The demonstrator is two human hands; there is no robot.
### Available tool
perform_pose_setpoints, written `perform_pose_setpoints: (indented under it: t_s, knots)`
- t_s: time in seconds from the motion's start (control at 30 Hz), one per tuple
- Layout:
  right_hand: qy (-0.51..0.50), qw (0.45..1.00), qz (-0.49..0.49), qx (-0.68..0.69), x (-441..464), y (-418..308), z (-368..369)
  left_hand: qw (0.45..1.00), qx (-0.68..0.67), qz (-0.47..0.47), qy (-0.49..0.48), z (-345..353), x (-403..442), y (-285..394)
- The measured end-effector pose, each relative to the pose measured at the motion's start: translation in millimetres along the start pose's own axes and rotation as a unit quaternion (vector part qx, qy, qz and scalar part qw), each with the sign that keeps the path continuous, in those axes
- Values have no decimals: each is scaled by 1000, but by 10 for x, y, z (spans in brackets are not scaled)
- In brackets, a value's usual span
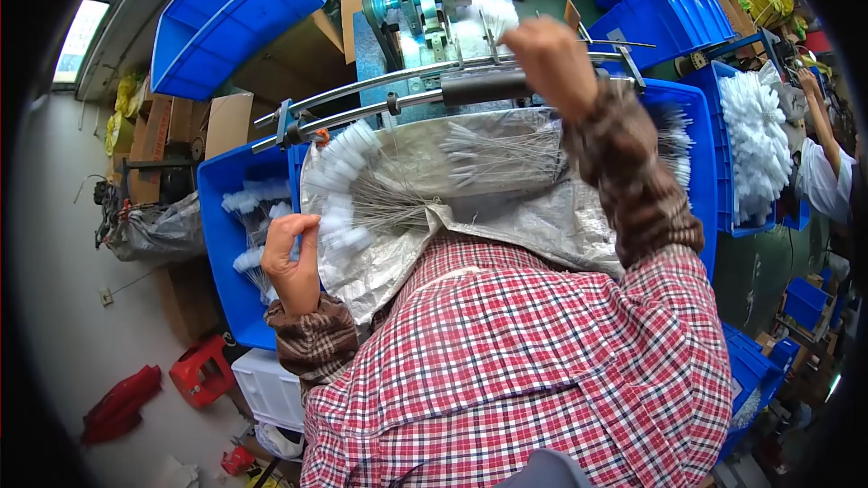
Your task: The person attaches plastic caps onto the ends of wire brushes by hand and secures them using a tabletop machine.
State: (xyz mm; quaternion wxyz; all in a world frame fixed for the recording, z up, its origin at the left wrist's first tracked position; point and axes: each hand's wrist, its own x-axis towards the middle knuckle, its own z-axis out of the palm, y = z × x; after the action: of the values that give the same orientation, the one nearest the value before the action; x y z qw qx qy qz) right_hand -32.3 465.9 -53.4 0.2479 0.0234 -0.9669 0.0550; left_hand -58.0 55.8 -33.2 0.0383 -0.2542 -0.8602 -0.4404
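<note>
My left hand (pixel 294 258) is closed, thumb and index finger pinched together beside the white bristle heads of a fan of wire brushes (pixel 348 172) on a grey cloth (pixel 362 289) over my lap. Whether it holds anything is too small to tell. My right hand (pixel 553 59) is raised above a metal rail (pixel 362 86), its fingers closed near white bristles at a small green machine (pixel 429 14). What it holds is hidden. More brushes (pixel 502 152) lie on the cloth, their wires pointing right.
Blue bins stand at left (pixel 212 217), upper left (pixel 226 18) and upper right (pixel 674 18). A black roller (pixel 484 88) sits along the rail. Another person's arm (pixel 827 117) shows at far right, near a heap of white brushes (pixel 752 145). A red stool (pixel 201 370) is lower left.
</note>
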Motion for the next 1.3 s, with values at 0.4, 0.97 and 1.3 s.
perform_pose_setpoints:
  t_s: [0.4, 0.97, 1.3]
  knots:
    - [-24, 851, -52, 523, -530, -1797, 491, 995, 26, 89, -36, 196, 29, 134]
    - [77, 732, 77, 672, -382, -2201, 673, 986, 69, 153, -20, 156, 253, -100]
    - [105, 654, 79, 745, -390, -2082, 588, 992, 92, 83, 13, 150, 510, -251]
